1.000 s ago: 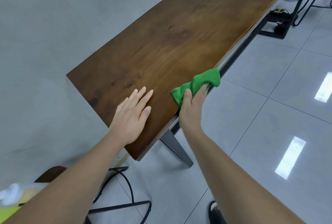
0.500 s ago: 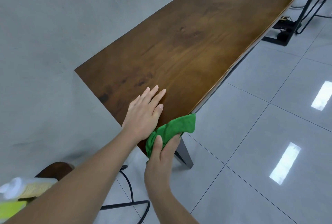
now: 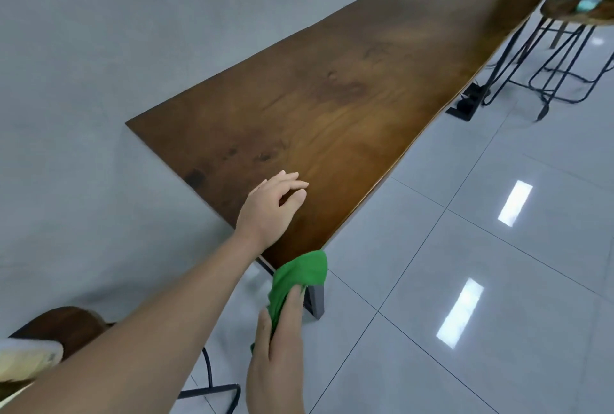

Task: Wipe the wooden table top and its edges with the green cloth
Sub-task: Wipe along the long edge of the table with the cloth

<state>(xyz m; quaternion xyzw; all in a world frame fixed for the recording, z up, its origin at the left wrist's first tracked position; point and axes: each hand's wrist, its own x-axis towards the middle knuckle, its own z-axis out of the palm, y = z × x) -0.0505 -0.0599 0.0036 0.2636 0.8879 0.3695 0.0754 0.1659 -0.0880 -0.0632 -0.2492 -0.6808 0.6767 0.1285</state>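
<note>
I see the wooden table (image 3: pixel 332 108) running from the near corner at 6 o'clock out toward 1 o'clock, long side against a grey wall (image 3: pixel 99 48) on the 10 o'clock side. My right hand (image 3: pixel 277 354) is low in frame at 6 o'clock, thumb and fingers pinching the green cloth (image 3: pixel 299 275); the cloth bunches up out of the grip and its top sits at the near corner of the top, touching the edge there, just above the dark metal leg (image 3: pixel 315 300). My left hand (image 3: pixel 270 211) is at 12 o'clock from the cloth, over the near end of the table top, fingers loosely curled and slightly apart, holding nothing; can't tell if fingertips touch the wood. Glossy grey floor tiles (image 3: pixel 465 280) fill the 3 to 5 o'clock side. Black-framed stool (image 3: pixel 564 58) at 2 o'clock past the table's open edge. Another dark wooden seat (image 3: pixel 63 327) at 8 o'clock, partly behind my left forearm
</note>
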